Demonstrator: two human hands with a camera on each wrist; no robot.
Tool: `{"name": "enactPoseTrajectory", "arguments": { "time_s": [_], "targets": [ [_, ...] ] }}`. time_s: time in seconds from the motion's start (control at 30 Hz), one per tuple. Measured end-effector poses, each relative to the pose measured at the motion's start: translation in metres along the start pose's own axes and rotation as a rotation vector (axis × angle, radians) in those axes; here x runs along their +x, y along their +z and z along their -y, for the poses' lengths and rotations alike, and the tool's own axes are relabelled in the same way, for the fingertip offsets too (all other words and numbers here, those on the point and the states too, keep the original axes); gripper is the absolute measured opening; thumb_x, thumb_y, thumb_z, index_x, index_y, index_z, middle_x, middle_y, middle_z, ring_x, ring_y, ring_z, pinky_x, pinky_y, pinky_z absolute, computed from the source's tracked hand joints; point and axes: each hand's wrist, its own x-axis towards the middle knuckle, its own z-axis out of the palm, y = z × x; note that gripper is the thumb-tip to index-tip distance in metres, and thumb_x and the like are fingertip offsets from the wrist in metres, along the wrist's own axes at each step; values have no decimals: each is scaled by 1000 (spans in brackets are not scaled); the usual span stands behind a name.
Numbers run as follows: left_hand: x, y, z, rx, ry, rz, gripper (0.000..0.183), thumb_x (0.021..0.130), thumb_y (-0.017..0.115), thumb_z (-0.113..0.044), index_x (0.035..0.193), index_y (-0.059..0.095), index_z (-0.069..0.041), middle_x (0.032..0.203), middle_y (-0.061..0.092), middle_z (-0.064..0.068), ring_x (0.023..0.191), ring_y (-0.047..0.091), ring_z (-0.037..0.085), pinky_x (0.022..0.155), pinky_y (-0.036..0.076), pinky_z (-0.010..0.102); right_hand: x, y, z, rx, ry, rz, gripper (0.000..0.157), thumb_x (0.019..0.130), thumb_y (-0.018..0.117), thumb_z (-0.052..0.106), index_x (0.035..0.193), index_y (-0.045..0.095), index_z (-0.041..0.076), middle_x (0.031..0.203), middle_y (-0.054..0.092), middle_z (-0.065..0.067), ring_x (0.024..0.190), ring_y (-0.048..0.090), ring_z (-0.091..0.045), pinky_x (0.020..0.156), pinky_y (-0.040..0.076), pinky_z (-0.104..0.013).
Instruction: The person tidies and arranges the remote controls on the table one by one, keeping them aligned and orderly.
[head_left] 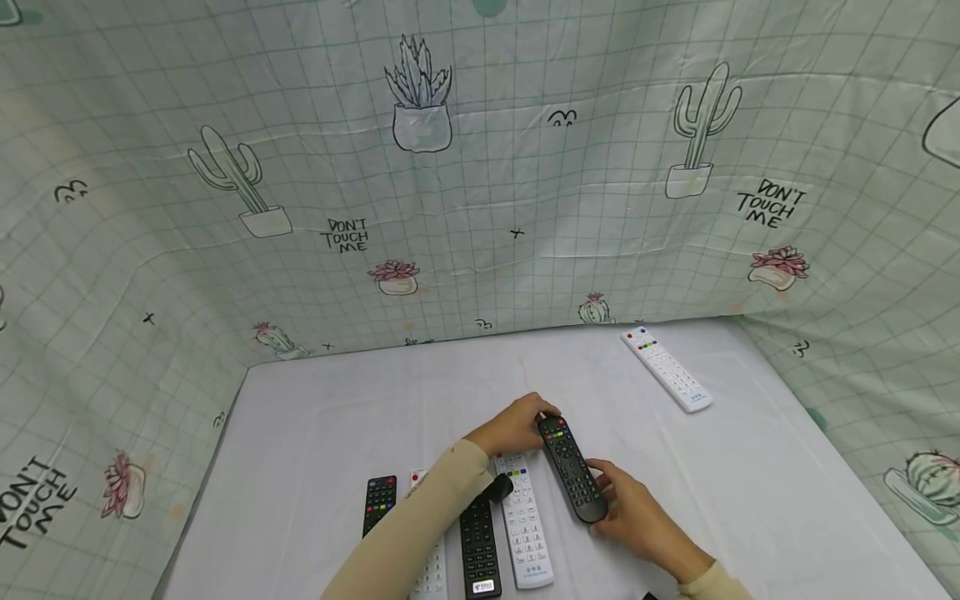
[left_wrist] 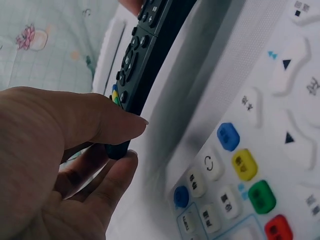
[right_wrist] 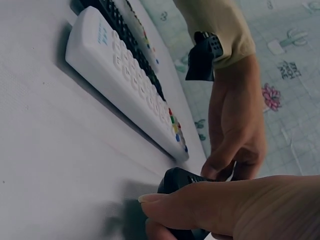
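Both hands hold one black remote control (head_left: 573, 471) at the middle of the table, slanted from upper left to lower right. My left hand (head_left: 517, 423) pinches its far end, near the coloured buttons; the left wrist view shows the thumb (left_wrist: 112, 120) on one side and fingers on the other. At the rounded near end, my right hand (head_left: 633, 512) grips it between thumb (right_wrist: 175, 205) and fingers. The remote's near end casts a shadow on the cloth. Just left of it lies a white remote (head_left: 527, 533) with its buttons up.
Further left lie a black remote (head_left: 480, 546), a white remote (head_left: 432, 575) partly hidden by the left sleeve, and another black remote (head_left: 380, 497), side by side. A lone white remote (head_left: 667, 371) lies at the back right. A patterned curtain (head_left: 480, 192) encloses the white table (head_left: 315, 417).
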Motion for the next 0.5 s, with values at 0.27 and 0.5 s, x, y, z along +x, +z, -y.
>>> {"name": "enactPoseTrajectory", "arguments": {
  "time_s": [0.27,0.5],
  "targets": [
    [-3,6,-2,24,-17,36,51,86,75,11,135,67,-1,121,63,8,98,55,9,88,50,20,-5,3,-1,-19,0,56,94,60,87,-14,146,48,-11,108,65,-16,88,64,-21,65,55,-27],
    [-6,10,-3,45,-11,66,53,87,76,9,138,66,-2,123,63,7,95,53,8,86,50,19,-8,4,0,-14,35,100,98,62,87,-14,149,45,-10,109,64,-16,86,64,-20,66,57,-30]
  ]
}}
